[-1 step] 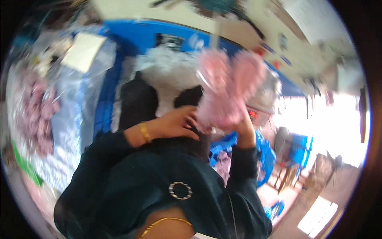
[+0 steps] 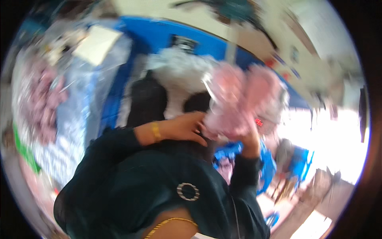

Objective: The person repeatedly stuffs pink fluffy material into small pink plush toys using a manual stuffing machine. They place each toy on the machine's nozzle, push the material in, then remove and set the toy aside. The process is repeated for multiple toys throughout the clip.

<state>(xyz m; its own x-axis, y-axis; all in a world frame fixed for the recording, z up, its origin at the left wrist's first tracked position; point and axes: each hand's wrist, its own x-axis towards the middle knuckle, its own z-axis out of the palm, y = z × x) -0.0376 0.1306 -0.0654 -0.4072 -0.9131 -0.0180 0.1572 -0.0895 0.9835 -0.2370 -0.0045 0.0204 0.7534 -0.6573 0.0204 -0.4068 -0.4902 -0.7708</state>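
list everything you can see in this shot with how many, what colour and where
long-eared plush: one, pink, raised in the right hand
soft pieces: heap, uncountable, pink, far left
plastic sheeting: count unclear, clear, left, around the heap
rectangular sheet: one, cream, upper left
fluffy material: one mass, white, beyond the legs
panel: one, blue, upper middle
lit display: one, red, just right of the plush
bag: apparently one, blue, around the right forearm
bracelet: one, yellow, left wrist
necklace: one, gold-coloured, neck
legs: two, black-clothed, centre
left hand: one, bare, beside the plush, contact unclear
right hand: one, bare, partly behind the plush
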